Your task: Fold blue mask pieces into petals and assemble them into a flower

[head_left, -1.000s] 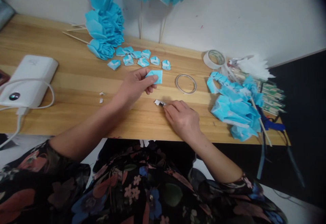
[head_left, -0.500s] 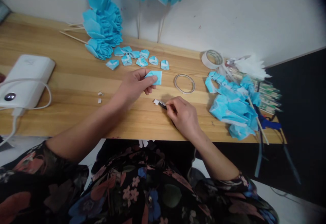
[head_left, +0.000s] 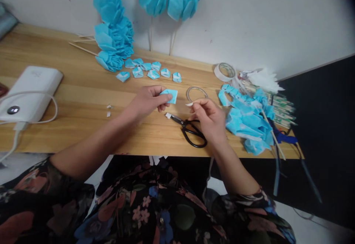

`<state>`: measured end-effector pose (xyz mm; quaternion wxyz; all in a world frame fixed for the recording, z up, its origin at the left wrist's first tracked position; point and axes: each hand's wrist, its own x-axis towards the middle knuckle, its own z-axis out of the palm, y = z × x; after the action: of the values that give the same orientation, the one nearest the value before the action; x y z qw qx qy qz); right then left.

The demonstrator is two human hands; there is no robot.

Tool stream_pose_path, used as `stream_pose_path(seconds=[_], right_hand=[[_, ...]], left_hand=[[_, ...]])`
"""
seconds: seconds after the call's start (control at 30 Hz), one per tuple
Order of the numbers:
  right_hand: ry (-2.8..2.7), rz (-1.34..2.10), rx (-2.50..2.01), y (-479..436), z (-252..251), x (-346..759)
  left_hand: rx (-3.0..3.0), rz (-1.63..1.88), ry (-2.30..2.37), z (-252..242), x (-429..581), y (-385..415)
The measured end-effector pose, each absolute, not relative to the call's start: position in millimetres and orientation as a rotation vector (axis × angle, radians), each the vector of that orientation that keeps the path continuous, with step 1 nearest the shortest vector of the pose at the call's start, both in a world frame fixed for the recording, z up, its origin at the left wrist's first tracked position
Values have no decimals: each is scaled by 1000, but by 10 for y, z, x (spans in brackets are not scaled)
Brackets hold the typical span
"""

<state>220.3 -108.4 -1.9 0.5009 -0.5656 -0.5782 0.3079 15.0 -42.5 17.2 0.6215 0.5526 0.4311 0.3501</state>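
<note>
My left hand (head_left: 148,101) pinches a small folded blue paper piece (head_left: 171,95) just above the wooden table (head_left: 80,100). My right hand (head_left: 210,120) is lifted beside it, thumb and forefinger pinched on a tiny white strip of tape (head_left: 189,104). Black scissors (head_left: 188,127) lie on the table under and between the two hands, blades pointing left with a white scrap at their tip. A thin tape ring (head_left: 196,91) lies just beyond my right hand.
A row of several folded blue pieces (head_left: 151,73) lies behind the hands. Blue paper flowers (head_left: 113,40) lean on the wall. A white power bank (head_left: 29,92) with cable sits left. A tape roll (head_left: 225,71), blue paper heap (head_left: 246,120) and wooden sticks crowd the right.
My right hand has let go of the scissors on the table and risen with a small white strip pinched in its fingers. The left hand keeps holding the blue piece.
</note>
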Motion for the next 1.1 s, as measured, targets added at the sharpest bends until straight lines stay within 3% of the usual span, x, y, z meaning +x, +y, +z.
stream_pose_path(seconds=[0.23,0.37,1.1], right_hand=[[-1892,-81,-1166,-917,319,2094],[-2028,-345,-1019,-778,259,2031],[-2124,-367,-1025,-705,9,2031]], left_hand=[[1232,731,976,216,145,-416],[1201,727,965,241,159,-415],[1159,796,922,116,161,-397]])
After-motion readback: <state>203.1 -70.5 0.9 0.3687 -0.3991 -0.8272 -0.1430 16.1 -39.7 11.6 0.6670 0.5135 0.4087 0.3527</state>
